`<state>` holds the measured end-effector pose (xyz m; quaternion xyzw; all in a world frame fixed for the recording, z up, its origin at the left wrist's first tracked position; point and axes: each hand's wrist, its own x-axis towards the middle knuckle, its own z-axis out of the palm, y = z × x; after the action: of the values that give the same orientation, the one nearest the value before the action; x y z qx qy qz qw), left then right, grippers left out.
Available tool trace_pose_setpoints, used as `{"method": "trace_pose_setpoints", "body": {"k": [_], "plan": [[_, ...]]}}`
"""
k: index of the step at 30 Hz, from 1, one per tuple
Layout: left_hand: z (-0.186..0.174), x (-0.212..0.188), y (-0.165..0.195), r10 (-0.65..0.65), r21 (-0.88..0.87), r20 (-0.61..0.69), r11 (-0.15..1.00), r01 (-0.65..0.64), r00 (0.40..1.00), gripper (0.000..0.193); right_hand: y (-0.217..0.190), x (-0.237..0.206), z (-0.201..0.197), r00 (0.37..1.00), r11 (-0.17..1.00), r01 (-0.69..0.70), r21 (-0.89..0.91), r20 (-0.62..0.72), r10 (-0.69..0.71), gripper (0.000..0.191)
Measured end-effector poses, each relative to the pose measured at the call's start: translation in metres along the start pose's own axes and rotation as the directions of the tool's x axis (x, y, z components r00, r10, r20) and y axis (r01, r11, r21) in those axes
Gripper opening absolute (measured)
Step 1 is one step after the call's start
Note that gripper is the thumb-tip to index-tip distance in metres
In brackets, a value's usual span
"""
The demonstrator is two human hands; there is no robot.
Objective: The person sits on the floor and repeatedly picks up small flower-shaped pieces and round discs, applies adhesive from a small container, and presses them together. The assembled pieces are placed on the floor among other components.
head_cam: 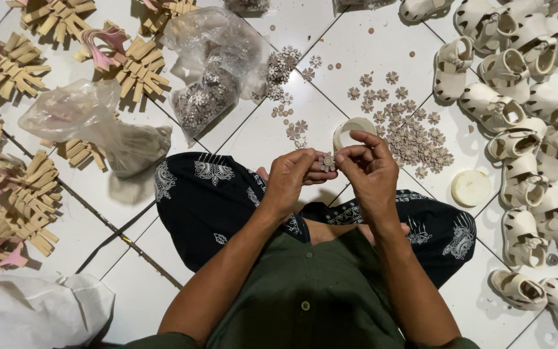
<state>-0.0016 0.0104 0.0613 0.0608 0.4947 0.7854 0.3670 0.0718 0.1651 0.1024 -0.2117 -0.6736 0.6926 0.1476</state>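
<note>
Beige and small, a flower-shaped ornament [327, 161] sits pinched between the left hand [289, 181] and right hand [369, 169], fingertips closed on it above the lap. Beyond lie loose flower pieces [414, 139] on the tiled floor [330, 52], an open round tin [351, 129] and pale sandals [518, 142]. A loosened pinch could drop it among the lookalikes.

A small shoe-making workshop set up on a white tiled floor [356, 52]. Unfinished cream children's sandals [524, 123] crowd the right of the frame, small beige flower-shaped trims [414, 139] lie scattered at upper centre, and bundles of tan cut strap pieces [14, 64] fill the left.
</note>
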Motion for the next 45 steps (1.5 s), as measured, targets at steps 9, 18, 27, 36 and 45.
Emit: {"method": "trace_pose_setpoints", "body": {"k": [9, 18, 27, 36, 45], "plan": [[0.013, -0.005, 0.017, -0.053, 0.124, -0.028, 0.991, 0.056, 0.998, 0.03, -0.008, -0.003, 0.002, 0.999, 1.0, -0.026, 0.009, -0.021, 0.026, 0.044], [0.014, -0.005, 0.015, -0.059, 0.131, -0.039, 0.989, 0.064, 0.997, 0.029, -0.003, -0.004, 0.001, 0.999, 0.999, -0.032, 0.04, -0.017, 0.033, 0.044], [0.007, -0.002, 0.005, -0.034, 0.068, -0.029, 0.997, 0.036, 0.999, 0.04, -0.001, -0.004, 0.001, 1.0, 0.998, -0.008, 0.058, -0.014, 0.009, 0.037], [0.003, -0.002, 0.006, 0.021, 0.174, -0.013, 0.984, -0.019, 1.0, 0.062, -0.009, -0.008, 0.011, 1.0, 0.993, -0.024, -0.115, 0.018, 0.026, 0.048], [0.01, -0.004, 0.013, -0.025, 0.179, 0.0, 0.983, 0.025, 1.0, 0.043, -0.006, -0.004, 0.001, 0.998, 0.998, -0.054, -0.035, 0.007, 0.055, 0.046]]}}
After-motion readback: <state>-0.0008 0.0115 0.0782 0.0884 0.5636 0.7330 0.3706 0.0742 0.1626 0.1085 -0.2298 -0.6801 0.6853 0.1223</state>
